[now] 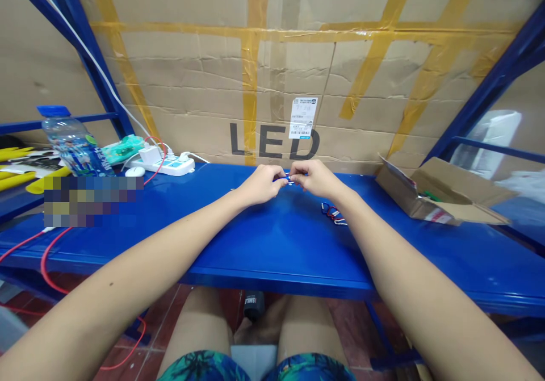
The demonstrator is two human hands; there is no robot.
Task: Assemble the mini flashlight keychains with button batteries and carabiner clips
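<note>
Above the back part of the blue table (264, 245), my two hands meet fingertip to fingertip. My left hand (266, 184) is closed in a pinch, and so is my right hand (310, 178). Between them shows a small piece with blue, red and silvery parts, which looks like a carabiner (290, 180); the fingers cover most of it. Near my right forearm lies a small group of red, blue and silver carabiners (334, 214), partly hidden by the arm.
An open cardboard box (430, 191) with something green inside stands at the right. On the left are a water bottle (76, 142), a white power strip (170, 164) with plugs and red cables. A large taped carton (204, 86) walls off the back.
</note>
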